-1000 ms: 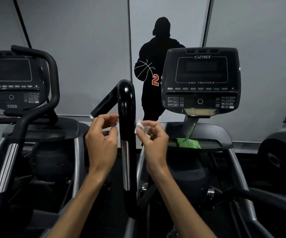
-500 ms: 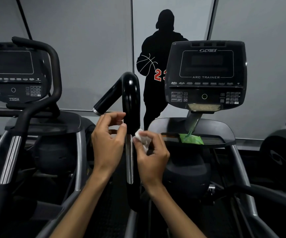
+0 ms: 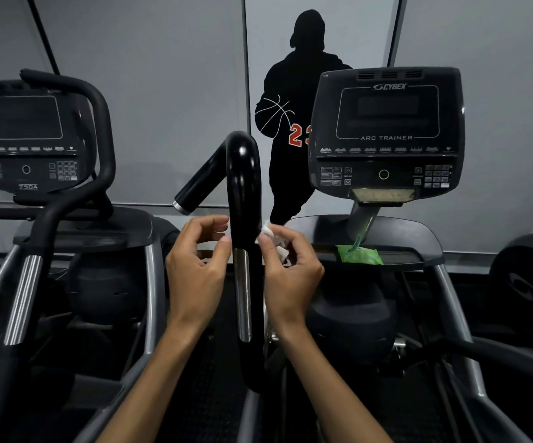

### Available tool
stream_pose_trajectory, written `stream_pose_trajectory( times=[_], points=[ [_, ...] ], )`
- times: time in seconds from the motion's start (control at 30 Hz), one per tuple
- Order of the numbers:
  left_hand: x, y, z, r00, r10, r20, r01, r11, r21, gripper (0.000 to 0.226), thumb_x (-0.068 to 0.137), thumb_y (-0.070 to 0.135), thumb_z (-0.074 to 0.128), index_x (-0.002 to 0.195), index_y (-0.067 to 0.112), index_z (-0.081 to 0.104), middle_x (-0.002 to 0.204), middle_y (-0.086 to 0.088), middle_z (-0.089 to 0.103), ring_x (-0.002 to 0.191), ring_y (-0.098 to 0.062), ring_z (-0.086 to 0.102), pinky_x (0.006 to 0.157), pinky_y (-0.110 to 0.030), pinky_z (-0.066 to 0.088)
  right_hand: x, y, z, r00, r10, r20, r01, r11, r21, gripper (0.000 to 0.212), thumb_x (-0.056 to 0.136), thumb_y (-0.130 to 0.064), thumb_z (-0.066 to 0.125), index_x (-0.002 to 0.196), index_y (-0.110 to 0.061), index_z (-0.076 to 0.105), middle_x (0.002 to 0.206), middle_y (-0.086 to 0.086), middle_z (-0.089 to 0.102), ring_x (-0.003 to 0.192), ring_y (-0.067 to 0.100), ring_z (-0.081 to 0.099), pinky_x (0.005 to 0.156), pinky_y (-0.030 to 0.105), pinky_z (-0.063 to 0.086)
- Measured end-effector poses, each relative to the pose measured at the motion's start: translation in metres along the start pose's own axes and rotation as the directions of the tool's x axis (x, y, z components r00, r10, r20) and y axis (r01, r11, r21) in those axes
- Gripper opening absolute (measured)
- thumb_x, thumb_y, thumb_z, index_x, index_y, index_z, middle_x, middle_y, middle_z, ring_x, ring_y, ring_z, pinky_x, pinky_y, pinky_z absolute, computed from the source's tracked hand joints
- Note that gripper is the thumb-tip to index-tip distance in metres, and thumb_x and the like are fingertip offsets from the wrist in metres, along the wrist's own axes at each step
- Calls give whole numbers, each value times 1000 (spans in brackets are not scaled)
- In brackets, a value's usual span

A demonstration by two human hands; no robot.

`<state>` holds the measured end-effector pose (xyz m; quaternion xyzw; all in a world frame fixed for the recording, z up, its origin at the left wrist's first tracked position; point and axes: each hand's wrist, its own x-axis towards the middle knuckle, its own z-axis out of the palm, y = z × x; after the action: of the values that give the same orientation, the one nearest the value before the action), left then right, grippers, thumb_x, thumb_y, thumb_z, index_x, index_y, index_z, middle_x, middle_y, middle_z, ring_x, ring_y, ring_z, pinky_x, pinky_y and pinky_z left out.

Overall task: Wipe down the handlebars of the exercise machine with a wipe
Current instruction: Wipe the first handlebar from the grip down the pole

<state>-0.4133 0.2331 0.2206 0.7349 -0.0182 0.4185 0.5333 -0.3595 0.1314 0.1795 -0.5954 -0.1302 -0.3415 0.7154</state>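
A glossy black handlebar [image 3: 242,187] with a silver grip strip rises in the middle of the head view and curves over to the left. My right hand [image 3: 287,270] pinches a small crumpled white wipe [image 3: 270,235] and holds it against the bar's right side, just above the silver strip. My left hand [image 3: 196,266] sits on the bar's left side with fingers curled and nothing in it; thumb and fingertips are close to the bar.
The machine's console [image 3: 386,132] stands at the right above a tray [image 3: 424,238] holding a green wipe packet [image 3: 359,254]. A second machine with console [image 3: 22,142] and handlebar [image 3: 76,193] is at the left. A grey wall lies behind.
Both hands slid down the bar and came back up a little. The wipe stays pinched in my right hand against the bar's right side.
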Motion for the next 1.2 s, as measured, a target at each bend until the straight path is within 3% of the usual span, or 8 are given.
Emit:
stream_pose_trajectory(
  times=[0.2,0.3,0.47,0.57,0.77,0.87,1.0,1.2],
  points=[
    [-2,0,2,1000,19,10,-19,1000,2,21,94,7,65,106,24,67,105,7,70,102,-14,67,78,-22,54,-13,6,-9,998,60,33,-60,998,-6,11,90,-14,77,99,-20,77,89,-8,74,86,14,71,73,33,59],
    [-2,-2,3,1000,22,-8,-22,1000,11,24,93,3,63,104,24,66,103,6,70,99,-15,67,78,-21,53,3,-3,0,997,79,26,-81,996,48,12,88,-11,78,96,-19,75,89,-7,73,88,15,70,75,25,57],
    [-9,-3,2,999,25,-25,-25,1000,-1,26,93,1,62,100,27,65,101,8,69,98,-12,67,79,-17,51,-24,1,-15,993,-66,97,71,996,-49,16,84,-11,82,98,-13,75,91,-5,69,84,9,67,73,17,51],
    [-11,-6,0,999,7,-46,-6,1000,19,24,94,4,63,99,28,65,100,10,70,100,-10,66,83,-20,50,-8,-3,-11,990,-88,107,95,993,-67,16,84,-11,81,98,-14,74,95,-6,68,85,10,66,72,20,53],
    [-16,-6,-6,999,-4,-44,5,1000,21,17,94,5,63,103,19,67,103,7,70,101,-10,65,76,-14,49,-22,-1,-14,965,-221,143,244,954,-175,16,80,-6,85,93,-6,75,91,1,67,83,1,63,74,12,49],
    [-15,-5,-6,999,9,-43,-8,1000,28,19,93,4,63,101,20,68,103,6,69,98,-10,65,76,-14,49,-10,-5,-9,956,-277,96,292,935,-200,16,79,-4,85,92,-5,75,91,3,65,84,-6,58,75,8,46],
    [-20,0,-6,998,55,-24,-54,998,44,18,92,1,65,98,17,70,99,4,65,92,-6,64,73,-10,47,-14,-6,-8,931,-342,128,364,903,-229,15,78,-1,86,89,-3,75,93,6,62,86,-3,56,80,7,46],
    [-31,0,-5,982,186,25,-188,971,146,18,93,4,65,105,14,73,99,0,64,91,-9,63,75,-11,45,-20,-14,-5,962,-263,75,273,938,-213,23,75,0,85,95,-8,77,95,5,55,85,-8,53,77,5,43]
  ],
)
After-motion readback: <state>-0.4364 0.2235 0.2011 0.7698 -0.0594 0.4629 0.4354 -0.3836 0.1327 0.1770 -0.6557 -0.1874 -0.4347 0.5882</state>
